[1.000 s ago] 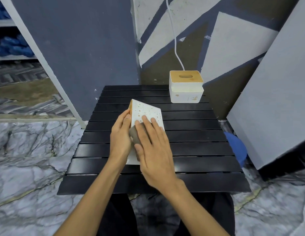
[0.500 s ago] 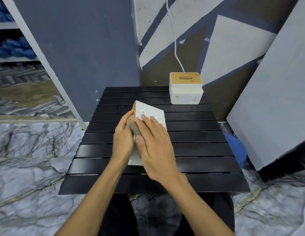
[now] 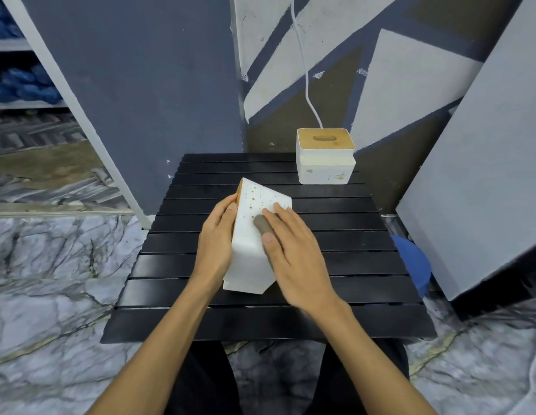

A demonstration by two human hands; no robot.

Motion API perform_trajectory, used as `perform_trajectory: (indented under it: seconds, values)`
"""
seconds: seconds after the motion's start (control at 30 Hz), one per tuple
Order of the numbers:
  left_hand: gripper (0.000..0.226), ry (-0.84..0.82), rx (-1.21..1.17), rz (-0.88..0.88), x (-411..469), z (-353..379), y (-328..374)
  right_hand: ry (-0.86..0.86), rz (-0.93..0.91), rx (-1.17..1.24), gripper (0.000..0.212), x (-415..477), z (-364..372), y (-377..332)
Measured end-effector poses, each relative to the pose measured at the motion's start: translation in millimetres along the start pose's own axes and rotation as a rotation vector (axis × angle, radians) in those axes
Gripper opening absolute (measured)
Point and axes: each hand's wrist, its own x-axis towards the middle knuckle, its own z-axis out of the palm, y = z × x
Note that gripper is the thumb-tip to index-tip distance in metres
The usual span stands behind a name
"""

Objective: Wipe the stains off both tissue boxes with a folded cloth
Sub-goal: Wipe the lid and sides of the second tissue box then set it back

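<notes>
Currently right grip [image 3: 293,259] lies flat, pressing the folded cloth [image 3: 260,224] onto the speckled tissue box [image 3: 251,262]; left grip [image 3: 216,244] clamps its side, box tilted on the table [image 3: 320,295]. Box looks light, rigid, slick: brace by the edges. Second box [image 3: 325,163] stands at the far edge.

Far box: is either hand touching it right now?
No: the left hand holds the near box, the right hand presses the cloth on it, and the far box stands alone at the table's back edge.
</notes>
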Motion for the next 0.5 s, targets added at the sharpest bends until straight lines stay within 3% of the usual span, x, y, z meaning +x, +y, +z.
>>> perform_trajectory:
  seconds: [0.1,0.3,0.5]
  values:
    - [0.031,-0.001,0.025,0.009,-2.0,3.5,-0.7,0.026,0.051,0.126,0.053,-12.6,-2.8,5.2]
    - [0.032,-0.017,0.075,0.015,-4.5,2.6,2.6,-0.027,-0.082,0.028,0.048,-10.0,-7.7,-3.4]
    - [0.033,0.001,0.136,0.02,-5.9,11.4,8.1,-0.008,0.138,0.29,0.041,6.1,-18.8,7.3]
